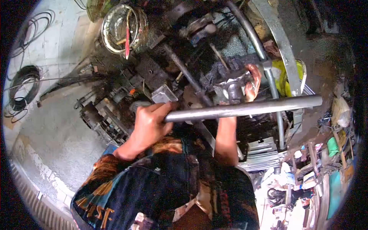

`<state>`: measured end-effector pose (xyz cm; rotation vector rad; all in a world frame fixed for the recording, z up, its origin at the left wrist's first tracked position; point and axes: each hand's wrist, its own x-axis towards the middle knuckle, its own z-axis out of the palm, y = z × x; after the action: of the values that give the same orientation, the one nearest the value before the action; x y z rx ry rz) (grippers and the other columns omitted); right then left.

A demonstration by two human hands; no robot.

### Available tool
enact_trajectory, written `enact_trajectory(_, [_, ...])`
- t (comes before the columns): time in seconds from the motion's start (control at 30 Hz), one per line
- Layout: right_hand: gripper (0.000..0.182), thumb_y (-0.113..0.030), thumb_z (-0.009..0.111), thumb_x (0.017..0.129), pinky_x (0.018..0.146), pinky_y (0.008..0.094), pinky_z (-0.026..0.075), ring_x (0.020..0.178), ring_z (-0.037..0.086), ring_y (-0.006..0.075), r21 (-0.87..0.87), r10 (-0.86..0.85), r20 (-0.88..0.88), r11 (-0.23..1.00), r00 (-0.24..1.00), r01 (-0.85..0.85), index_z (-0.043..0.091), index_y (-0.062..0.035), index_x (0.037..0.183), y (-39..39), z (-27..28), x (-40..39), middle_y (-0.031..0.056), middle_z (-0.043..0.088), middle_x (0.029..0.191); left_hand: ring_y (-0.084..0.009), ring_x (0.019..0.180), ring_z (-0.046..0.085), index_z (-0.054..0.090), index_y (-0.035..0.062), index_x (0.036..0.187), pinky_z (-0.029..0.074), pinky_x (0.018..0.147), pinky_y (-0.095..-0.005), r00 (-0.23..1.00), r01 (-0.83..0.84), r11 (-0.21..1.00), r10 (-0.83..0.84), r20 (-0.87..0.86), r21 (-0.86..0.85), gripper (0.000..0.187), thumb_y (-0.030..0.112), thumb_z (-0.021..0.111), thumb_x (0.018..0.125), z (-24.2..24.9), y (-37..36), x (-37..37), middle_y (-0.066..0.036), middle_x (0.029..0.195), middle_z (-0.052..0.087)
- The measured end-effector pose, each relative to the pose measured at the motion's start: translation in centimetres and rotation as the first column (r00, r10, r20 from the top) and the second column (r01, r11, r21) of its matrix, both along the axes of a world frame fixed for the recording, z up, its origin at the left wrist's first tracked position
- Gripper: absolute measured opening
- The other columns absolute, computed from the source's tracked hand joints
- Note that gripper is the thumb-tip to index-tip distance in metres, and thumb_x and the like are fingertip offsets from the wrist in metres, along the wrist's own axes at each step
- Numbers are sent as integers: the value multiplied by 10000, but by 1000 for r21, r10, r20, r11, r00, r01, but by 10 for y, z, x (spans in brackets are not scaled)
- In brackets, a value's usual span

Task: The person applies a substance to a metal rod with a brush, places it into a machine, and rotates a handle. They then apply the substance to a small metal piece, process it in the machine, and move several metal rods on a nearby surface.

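Note:
My left hand (150,119) is closed round the left end of a long grey metal pipe (245,110). The pipe runs across the front of a dark, greasy machine (226,69), almost level and tilted slightly up to the right. Beyond the pipe, my right hand (251,85) curls its fingers round the right side of a shiny metal fitting (232,91) on the machine. The pipe crosses in front of my right wrist and hides part of it. Behind the fitting, a thin rod (219,56) stands at a slant.
Metal bars (274,99) frame the machine's right side. A round tin (119,30) with a red-handled tool stands at the back left. A coil of black cable (25,87) lies on the floor. Thin metal rods (262,155) are stacked at right, near a yellow container (283,78).

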<state>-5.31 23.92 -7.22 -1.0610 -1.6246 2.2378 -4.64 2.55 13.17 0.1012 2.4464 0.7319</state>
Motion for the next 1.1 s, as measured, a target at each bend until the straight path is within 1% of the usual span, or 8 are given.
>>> enact_trajectory(0.1, [543, -436, 525, 855, 1041, 437, 359, 1138, 518, 287, 391, 257, -357, 914, 898, -106, 627, 27, 1121, 12, -41, 9, 152, 592, 1159, -351, 648, 648, 688, 10, 973, 506, 579, -389, 994, -65, 995, 71, -82, 70, 357, 19, 678, 616, -8, 3, 5, -183, 760, 650])
enact_trajectory(0.2, [510, -399, 509, 856, 1034, 416, 341, 1116, 527, 271, 305, 80, -298, 952, 951, 15, 623, 39, 1091, -14, 33, -14, 139, 604, 1142, -345, 625, 647, 681, 87, 981, 532, 576, -419, 987, -41, 999, 44, -158, 23, 335, 51, 709, 650, -15, 3, 10, -160, 728, 648])
enact_trajectory(0.43, [407, -329, 521, 926, 925, 352, 421, 1049, 541, 198, 382, 144, -232, 923, 962, -46, 598, 6, 1142, -5, 34, -18, 87, 584, 1130, -397, 653, 628, 698, 48, 898, 511, 600, -455, 948, -35, 995, 62, -311, 92, 202, 96, 672, 704, -37, 6, 9, -212, 711, 629])
enact_trajectory(0.73, [365, -228, 379, 1038, 926, 308, 415, 1023, 544, 185, 117, 124, -279, 989, 952, -95, 598, 12, 1203, 37, -49, -17, 78, 615, 1098, -394, 671, 653, 729, 70, 870, 546, 642, -454, 928, -103, 995, 101, -360, 14, 190, 121, 614, 727, -54, 12, -1, -220, 719, 642])
enact_trajectory(0.83, [240, -117, 521, 977, 953, 326, 422, 1010, 566, 166, 228, 72, 74, 970, 995, -87, 602, -6, 1173, 38, 49, -12, 59, 638, 1050, -390, 682, 659, 728, 70, 870, 550, 658, -461, 914, -71, 997, 56, -402, -22, 186, 115, 616, 729, -51, 13, -2, -222, 732, 645])
enact_trajectory(0.9, [219, -198, 575, 934, 829, 317, 449, 921, 565, 151, 45, -110, -368, 990, 924, 136, 585, -67, 1109, 88, 24, -19, 43, 611, 1016, -389, 692, 662, 728, 72, 864, 551, 671, -468, 914, -74, 997, 62, -402, -15, 178, 116, 620, 730, -53, 14, -3, -219, 740, 650])
enact_trajectory(1.03, [468, -177, 551, 937, 1055, 541, 400, 1173, 526, 338, 124, -282, -184, 944, 942, 307, 371, -61, 1354, 84, 169, -47, 182, 505, 1231, -389, 699, 664, 728, 71, 860, 554, 684, -465, 908, -59, 998, 39, -417, -35, 176, 120, 624, 727, -53, 12, -2, -214, 740, 657])
enact_trajectory(1.1, [402, -146, 536, 957, 1103, 568, 351, 1173, 536, 365, -328, -130, -93, 940, 987, 93, 368, -54, 1311, 125, 155, -72, 196, 503, 1202, -389, 701, 665, 728, 68, 860, 554, 689, -466, 907, -49, 998, 31, -420, -32, 176, 123, 625, 728, -53, 11, 1, -212, 738, 658])
